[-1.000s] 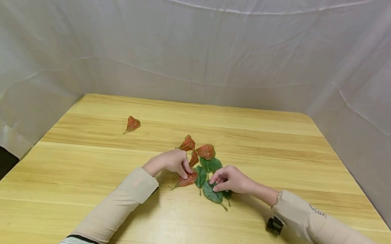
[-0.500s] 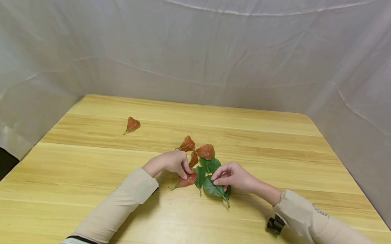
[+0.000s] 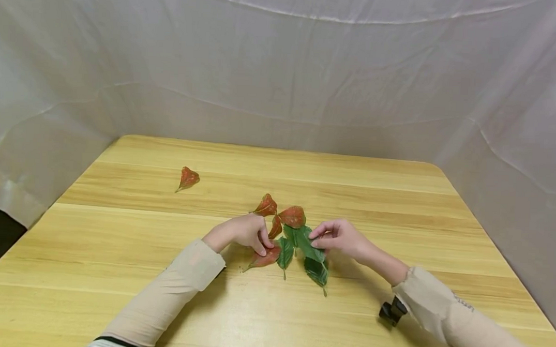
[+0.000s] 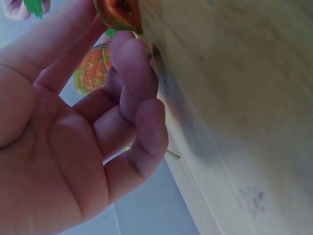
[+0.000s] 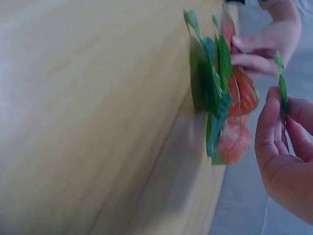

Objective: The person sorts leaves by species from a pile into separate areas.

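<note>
While leaf (image 3: 311,250) in hand (image 3: 345,240), illegible lettering (image 3: 463,301)

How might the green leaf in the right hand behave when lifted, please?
The green leaf looks thin edge-on, so it is probably light. It projects from the right hand without drooping, suggesting it may be fairly stiff.

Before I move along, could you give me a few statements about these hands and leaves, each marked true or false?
1. The left hand touches a red leaf. True.
2. The right hand pinches a green leaf. True.
3. A lone red leaf lies apart on the table. True.
4. The pinched green leaf lies flat. False: the right wrist view shows it raised above the table.
5. All the leaves are green. False: several are red.
</note>
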A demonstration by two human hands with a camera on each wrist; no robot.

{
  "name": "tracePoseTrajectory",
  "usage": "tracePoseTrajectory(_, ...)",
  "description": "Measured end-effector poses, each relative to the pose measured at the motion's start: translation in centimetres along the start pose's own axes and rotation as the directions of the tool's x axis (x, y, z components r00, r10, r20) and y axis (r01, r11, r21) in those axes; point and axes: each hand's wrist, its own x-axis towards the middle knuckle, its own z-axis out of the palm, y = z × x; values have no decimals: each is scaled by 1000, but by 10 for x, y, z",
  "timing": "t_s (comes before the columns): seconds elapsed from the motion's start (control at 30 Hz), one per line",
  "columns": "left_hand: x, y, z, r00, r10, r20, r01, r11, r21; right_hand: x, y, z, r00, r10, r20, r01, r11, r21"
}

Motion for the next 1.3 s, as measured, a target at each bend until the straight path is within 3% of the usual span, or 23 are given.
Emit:
tracePoseTrajectory(0.43,0,1,0,1000,-4,-6,4,1000,-7,21,5,-19,984,13,-177,4,996,92)
tracePoseTrajectory(0.7,0,-1,0,1000,-1,-6,1,1000,-14,37,15,-31,957,-25,-290,43,998,53)
tracePoseTrajectory(0.8,2,-1,-2,1000,16,9,-16,1000,-5,44,16,-35,942,-10,-336,23,999,34)
tracePoseTrajectory(0.83,5,-7,0,999,47,10,-47,999,-1,46,16,-36,939,-4,-344,15,999,29)
tracePoseTrajectory(1.03,6,-7,0,1000,26,17,-26,1000,-12,62,16,-41,921,64,-383,-54,998,37)
tracePoseTrajectory(1.07,4,-1,-2,1000,-6,16,6,1000,-14,64,16,-42,917,72,-391,-62,997,37)
tracePoseTrajectory(1.3,0,2,-2,1000,3,2,-3,1000,13,81,16,-50,905,110,-412,-110,994,23)
